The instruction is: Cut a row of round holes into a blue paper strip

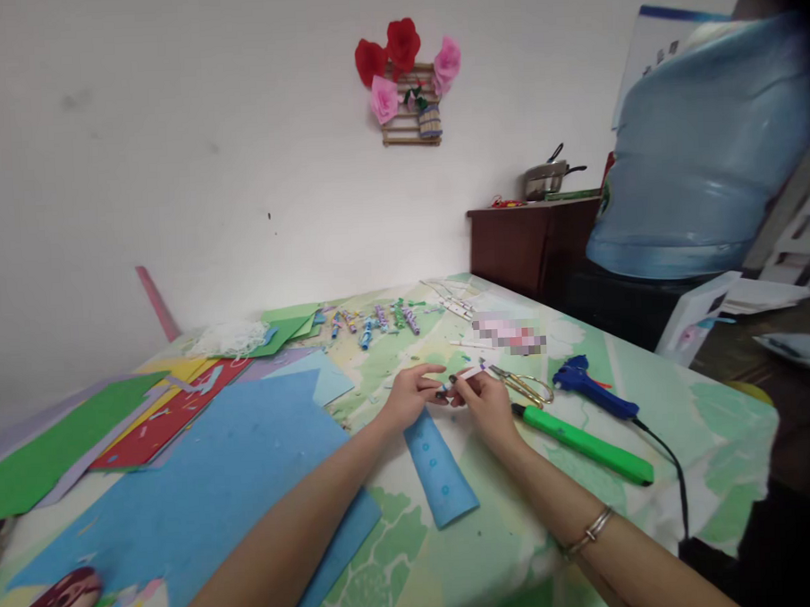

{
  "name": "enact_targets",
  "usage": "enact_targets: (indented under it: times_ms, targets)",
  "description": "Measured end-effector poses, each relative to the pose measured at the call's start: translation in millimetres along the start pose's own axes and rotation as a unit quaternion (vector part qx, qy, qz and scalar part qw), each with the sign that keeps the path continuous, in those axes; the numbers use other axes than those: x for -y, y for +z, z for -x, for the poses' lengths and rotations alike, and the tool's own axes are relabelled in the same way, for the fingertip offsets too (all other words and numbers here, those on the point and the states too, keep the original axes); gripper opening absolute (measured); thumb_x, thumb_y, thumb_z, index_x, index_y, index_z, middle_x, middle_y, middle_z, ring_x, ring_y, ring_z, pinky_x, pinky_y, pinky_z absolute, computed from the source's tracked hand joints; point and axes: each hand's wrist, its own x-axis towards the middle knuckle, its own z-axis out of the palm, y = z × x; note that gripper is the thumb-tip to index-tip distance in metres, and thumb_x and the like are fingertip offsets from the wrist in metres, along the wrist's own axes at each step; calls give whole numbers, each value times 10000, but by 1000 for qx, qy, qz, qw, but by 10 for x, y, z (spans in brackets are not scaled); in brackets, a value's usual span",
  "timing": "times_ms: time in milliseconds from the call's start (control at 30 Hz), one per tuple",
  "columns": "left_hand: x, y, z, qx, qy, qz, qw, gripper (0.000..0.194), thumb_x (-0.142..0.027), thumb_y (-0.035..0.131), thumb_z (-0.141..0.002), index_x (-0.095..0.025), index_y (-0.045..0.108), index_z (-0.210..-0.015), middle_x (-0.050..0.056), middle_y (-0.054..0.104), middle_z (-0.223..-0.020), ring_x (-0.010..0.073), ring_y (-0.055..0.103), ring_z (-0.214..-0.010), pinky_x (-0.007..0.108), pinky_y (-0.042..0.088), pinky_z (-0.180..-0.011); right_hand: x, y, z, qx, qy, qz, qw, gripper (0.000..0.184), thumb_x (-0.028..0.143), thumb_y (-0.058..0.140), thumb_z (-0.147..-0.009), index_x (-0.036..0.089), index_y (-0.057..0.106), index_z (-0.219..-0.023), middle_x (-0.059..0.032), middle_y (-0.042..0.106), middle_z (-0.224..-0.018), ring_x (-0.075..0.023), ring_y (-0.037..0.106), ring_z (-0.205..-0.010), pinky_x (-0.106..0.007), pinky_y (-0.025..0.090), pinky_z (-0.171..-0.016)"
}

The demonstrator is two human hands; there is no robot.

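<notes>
My left hand is closed in a pinch near the table's middle, with a tiny pale piece at its fingertips, too small to name. Facing it, my right hand grips a slim white stick with a dark end, like a marker pen. The fingertips of both hands nearly meet. Below them lies a blue paper strip bearing small blue rings. Gold-handled scissors rest just beyond my right hand. A green tool with black ends lies to the right of my right forearm.
A blue glue gun with a black cord lies at the right. Large blue paper and red paper cover the left side. Several small decorated rolls stand at the back. A water bottle rises beyond the right edge.
</notes>
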Motion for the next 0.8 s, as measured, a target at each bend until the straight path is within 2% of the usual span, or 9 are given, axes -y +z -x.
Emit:
enact_targets:
  times_ms: [133, 267, 433, 467, 533, 633, 700, 767, 800]
  targets:
    - [-36, -214, -106, -73, 6, -77, 994, 284, -318, 530, -886, -136, 541, -1104, 66, 592, -1027, 168, 601, -856, 358, 523, -739, 30, -98, 19, -32, -14, 29, 999, 341, 388, 475, -779, 119, 617, -933, -73, 692, -680, -175, 652, -581, -291, 519, -578]
    - [-106, -491, -234, -159, 13, -205, 966, 331, -314, 539, -878, -153, 514, -1166, 90, 542, -1163, 214, 563, -996, 431, 483, -842, 139, -363, 105, -44, -29, 117, 992, 275, 334, 448, -779, 159, 642, -865, -65, 689, -708, -183, 629, -594, -328, 498, -610]
    - [-222, -574, -97, -135, 49, -341, 929, 393, -245, 597, -832, -161, 508, -1206, 113, 431, -1347, 292, 404, -1236, 550, 317, -1013, 149, -926, 299, -16, -67, 269, 961, 136, 265, 630, -623, 204, 666, -740, -109, 666, -840, -328, 557, -888, -458, 387, -799]
    - [-234, -542, -4, -111, 58, -360, 925, 391, -206, 622, -800, -148, 535, -1176, 123, 439, -1349, 300, 393, -1253, 549, 297, -1031, 106, -1029, 341, -19, -64, 312, 948, 185, 255, 662, -601, 189, 666, -774, -137, 651, -865, -360, 534, -909, -470, 380, -778]
    - [-249, -440, 236, -62, 74, -387, 917, 338, -142, 643, -738, -141, 609, -1074, 152, 485, -1318, 313, 443, -1224, 508, 319, -1044, -7, -1184, 413, 9, -68, 509, 858, 263, 303, 673, -633, 165, 647, -856, -162, 626, -887, -363, 532, -867, -444, 398, -708]
    - [-285, -229, 674, 1, 104, -410, 906, 268, -169, 581, -775, -147, 631, -1038, 163, 530, -1275, 303, 492, -1187, 485, 386, -1009, -150, -1277, 469, 72, -115, 604, 786, 194, 272, 559, -776, 130, 606, -899, -164, 605, -900, -324, 540, -840, -417, 407, -721]
    - [-333, -75, 952, 33, 128, -417, 899, 251, -205, 540, -813, -165, 624, -1047, 139, 547, -1264, 281, 492, -1191, 466, 400, -1008, -166, -1266, 467, 84, -133, 589, 793, 157, 246, 477, -827, 133, 568, -889, -162, 600, -893, -305, 549, -831, -401, 411, -724]
    - [-394, 69, 1173, 61, 160, -422, 890, 268, -233, 538, -830, -170, 604, -1082, 120, 561, -1254, 267, 487, -1199, 440, 418, -1002, -106, -1216, 446, 69, -125, 522, 841, 161, 266, 415, -860, 155, 523, -904, -145, 600, -867, -271, 563, -776, -366, 417, -671]
    - [-423, 129, 1253, 76, 214, -443, 867, 268, -233, 529, -843, -146, 597, -1087, 136, 580, -1224, 273, 500, -1184, 433, 440, -981, -54, -1178, 432, 60, -113, 467, 875, 172, 293, 385, -879, 172, 502, -914, -122, 599, -839, -243, 562, -720, -341, 412, -626]
